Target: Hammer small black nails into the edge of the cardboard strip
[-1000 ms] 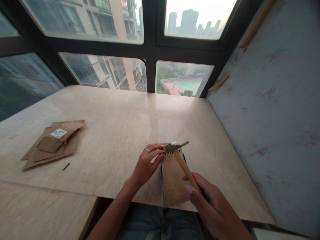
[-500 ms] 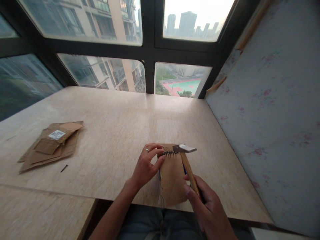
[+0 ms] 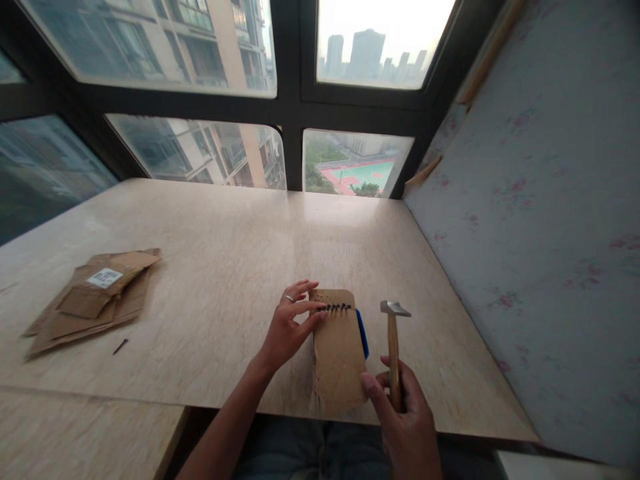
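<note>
My right hand [image 3: 407, 413] is wrapped round the wooden handle of a hammer [image 3: 394, 347], its metal head up and to the right of a piece of brown cardboard [image 3: 340, 360]. A row of dark nails [image 3: 340, 307] crosses the cardboard near its far end. At the left end of that row, my left hand [image 3: 297, 320] has thumb and forefinger closed on a nail, mostly hidden by the fingertips. Its other fingers rest by the cardboard's far left corner. Something blue [image 3: 363, 335] sticks out from under the cardboard's right side.
On the left of the marble-patterned tabletop [image 3: 225, 267] lies a stack of flattened cardboard [image 3: 95, 293] with a white label. A loose nail [image 3: 120, 346] lies in front of it. Dark-framed windows stand behind, and a flowered wall [image 3: 540, 220] borders the right.
My right hand has carried the hammer right, away from the nails, uncovering the row's right end and more of the blue thing. My left hand stays at the row. The view has shifted slightly.
</note>
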Tool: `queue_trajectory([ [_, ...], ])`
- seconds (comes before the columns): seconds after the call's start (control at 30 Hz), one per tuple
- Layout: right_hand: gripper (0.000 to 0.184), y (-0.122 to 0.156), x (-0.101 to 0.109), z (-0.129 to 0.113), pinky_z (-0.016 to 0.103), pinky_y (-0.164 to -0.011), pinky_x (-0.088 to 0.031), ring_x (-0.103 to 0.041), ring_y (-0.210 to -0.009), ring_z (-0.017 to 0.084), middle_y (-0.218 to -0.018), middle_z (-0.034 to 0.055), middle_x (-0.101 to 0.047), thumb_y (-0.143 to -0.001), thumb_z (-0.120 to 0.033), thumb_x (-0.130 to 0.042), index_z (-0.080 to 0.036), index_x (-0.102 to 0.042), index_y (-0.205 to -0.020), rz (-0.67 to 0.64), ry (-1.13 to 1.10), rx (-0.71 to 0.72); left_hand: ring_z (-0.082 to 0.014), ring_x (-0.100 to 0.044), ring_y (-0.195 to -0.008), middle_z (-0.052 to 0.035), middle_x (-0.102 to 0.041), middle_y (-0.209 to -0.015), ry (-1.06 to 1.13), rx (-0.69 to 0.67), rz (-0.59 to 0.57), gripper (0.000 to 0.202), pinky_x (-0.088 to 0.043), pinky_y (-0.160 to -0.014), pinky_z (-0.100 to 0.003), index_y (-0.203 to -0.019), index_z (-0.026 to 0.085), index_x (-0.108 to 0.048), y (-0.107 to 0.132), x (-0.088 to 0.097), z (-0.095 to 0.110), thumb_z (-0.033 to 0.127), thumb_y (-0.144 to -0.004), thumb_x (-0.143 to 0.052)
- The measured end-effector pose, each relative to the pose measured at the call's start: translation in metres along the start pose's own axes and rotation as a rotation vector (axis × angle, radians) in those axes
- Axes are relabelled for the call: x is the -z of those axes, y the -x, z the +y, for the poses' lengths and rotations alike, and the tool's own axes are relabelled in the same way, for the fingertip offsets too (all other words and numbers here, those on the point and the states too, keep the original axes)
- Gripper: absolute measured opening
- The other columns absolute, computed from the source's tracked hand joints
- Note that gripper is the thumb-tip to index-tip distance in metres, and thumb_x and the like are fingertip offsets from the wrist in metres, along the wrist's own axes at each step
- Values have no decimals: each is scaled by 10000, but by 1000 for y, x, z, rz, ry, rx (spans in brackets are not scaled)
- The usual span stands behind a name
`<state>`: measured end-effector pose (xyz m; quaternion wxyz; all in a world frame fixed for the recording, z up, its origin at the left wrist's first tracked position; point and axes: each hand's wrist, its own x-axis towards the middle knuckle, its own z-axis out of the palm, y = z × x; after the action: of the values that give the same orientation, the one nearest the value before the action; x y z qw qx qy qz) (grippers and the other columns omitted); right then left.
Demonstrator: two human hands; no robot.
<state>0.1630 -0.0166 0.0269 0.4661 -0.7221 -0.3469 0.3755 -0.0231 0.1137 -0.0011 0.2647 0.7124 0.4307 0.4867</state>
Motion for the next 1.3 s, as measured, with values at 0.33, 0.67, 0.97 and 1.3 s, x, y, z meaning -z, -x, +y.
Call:
queue_trajectory([
  [0.33,575,0,-6,5,164,-248,-268,-375,-283,30,-738,-25,-628,-725,-594,-756,-194,-566,-1091,-3,-141,-61,-268,-603,-1222,-110,-701,-1252,47,92,-25,102,-569,-951,-488,-909,246,-800,-3,1,2,245,-835,-730],
  [0.67,552,-2,-4,4,151,-241,-272,-378,-276,24,-756,-22,-620,-743,-579,-743,-184,-566,-1085,-5,-130,-47,-270,-611,-1201,-115,-708,-1244,67,124,-34,93,-535,-988,-514,-887,240,-806,-3,2,1,253,-819,-744],
  [0.97,566,-2,-7,2,133,-223,-255,-363,-246,17,-715,-37,-619,-710,-586,-745,-176,-591,-1068,20,-159,-55,-265,-604,-1204,-104,-662,-1302,116,236,-118,127,-467,-1056,-487,-889,235,-795,-6,4,5,293,-781,-763],
  [1.3,584,-3,-7,6,124,-213,-256,-370,-232,13,-720,-41,-618,-702,-593,-758,-181,-591,-1081,13,-183,-73,-257,-621,-1169,-104,-681,-1260,150,252,-123,94,-485,-1031,-461,-819,235,-800,-10,5,3,305,-763,-771],
])
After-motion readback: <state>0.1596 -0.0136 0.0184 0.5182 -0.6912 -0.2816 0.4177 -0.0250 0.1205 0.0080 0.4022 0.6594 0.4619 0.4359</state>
